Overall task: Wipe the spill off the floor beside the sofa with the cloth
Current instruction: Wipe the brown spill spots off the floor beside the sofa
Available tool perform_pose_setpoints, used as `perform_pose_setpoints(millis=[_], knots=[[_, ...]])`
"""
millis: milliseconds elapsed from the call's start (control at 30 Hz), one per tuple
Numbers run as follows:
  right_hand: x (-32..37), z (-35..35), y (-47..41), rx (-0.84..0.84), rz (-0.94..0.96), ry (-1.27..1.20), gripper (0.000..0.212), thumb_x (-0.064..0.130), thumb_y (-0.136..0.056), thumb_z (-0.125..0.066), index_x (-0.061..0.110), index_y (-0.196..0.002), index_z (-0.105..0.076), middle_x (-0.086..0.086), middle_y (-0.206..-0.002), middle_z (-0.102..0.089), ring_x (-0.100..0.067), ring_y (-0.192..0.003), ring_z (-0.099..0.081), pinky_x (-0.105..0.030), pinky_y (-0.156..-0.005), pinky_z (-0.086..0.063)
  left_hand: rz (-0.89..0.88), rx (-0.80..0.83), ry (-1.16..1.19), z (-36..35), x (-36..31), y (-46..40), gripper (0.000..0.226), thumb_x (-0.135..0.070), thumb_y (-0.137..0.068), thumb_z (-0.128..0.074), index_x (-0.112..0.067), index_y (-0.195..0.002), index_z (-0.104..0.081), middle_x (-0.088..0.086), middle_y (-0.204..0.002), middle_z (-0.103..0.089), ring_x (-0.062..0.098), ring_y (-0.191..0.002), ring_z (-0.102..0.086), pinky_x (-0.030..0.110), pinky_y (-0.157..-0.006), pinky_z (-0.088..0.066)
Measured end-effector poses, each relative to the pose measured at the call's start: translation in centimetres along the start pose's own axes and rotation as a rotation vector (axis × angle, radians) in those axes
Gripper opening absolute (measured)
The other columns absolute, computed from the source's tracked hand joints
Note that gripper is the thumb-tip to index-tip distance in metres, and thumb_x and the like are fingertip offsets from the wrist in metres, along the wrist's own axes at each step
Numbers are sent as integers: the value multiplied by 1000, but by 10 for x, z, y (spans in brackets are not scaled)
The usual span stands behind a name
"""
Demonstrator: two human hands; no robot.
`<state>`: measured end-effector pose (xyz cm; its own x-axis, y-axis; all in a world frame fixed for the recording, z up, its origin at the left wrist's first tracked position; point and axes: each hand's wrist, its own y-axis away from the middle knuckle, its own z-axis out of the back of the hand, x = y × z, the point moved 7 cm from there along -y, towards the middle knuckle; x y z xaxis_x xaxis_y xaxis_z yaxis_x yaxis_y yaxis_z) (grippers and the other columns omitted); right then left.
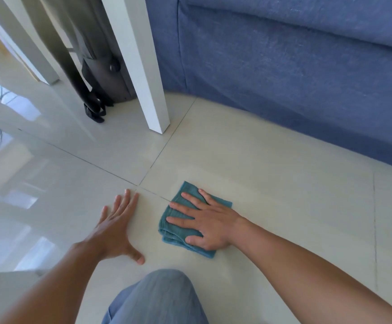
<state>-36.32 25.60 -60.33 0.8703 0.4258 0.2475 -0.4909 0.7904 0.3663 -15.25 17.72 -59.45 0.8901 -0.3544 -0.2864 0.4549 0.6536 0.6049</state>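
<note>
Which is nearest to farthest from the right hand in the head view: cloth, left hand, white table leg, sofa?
From the right hand:
1. cloth, teal, directly under the palm, pressed to the floor.
2. left hand, flat on the tile just left of the cloth.
3. white table leg, ahead and left.
4. sofa, blue, ahead and right; close to the leg's rank, hard to call.

A teal cloth (pixel 185 226) was seen on glossy cream floor (pixel 272 174) tiles lined with thin grey grout, beside a blue woven-textured sofa (pixel 295 66), a white table leg (pixel 141 66), and pale blue trousers (pixel 157 300).

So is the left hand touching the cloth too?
Apart. The head view shows bare floor between the left hand and the cloth.
</note>
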Motion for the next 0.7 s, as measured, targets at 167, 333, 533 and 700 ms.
perform_pose_setpoints(millis=[167, 333, 533, 700], knots=[[0, 7, -27, -116, -49, -24, 66, 63, -97, -26, 49, -158, -6, 20, -168, 10, -13, -153, 21, -51, -123, 11, 11, 5, -23, 1, -1, -1, 174, -78, -31, -83, -29, -140, 43, -3, -153, 43, 23, -141, 39, 42, -116, 21], [-40, 21, -28, -233, -273, -116, 67, 64, -96, -24, 47, -158, -5, 19, -168, 10, -13, -154, 20, -49, -124, 11, 27, -46, -59, 10, -17, -14, 174, -77, -36, -83, -19, -143, 41, -4, -152, 44, 28, -140, 37, 42, -114, 19], [-123, 18, 26, -258, -628, -156, 69, 66, -96, -15, 44, -159, 2, 17, -168, 15, -17, -154, 20, -49, -124, 12, 27, -67, -86, 17, -26, -20, 173, -83, -35, -78, -19, -144, 39, -5, -155, 40, 30, -144, 30, 41, -121, 9], [-151, 4, 84, -246, -807, -208, 67, 64, -98, -13, 44, -159, 7, 17, -166, 21, -17, -154, 21, -48, -124, 12, -8, -94, -101, 23, -47, -27, 169, -86, -38, -75, -13, -151, 27, 0, -159, 32, 20, -148, 25, 40, -123, 7]])
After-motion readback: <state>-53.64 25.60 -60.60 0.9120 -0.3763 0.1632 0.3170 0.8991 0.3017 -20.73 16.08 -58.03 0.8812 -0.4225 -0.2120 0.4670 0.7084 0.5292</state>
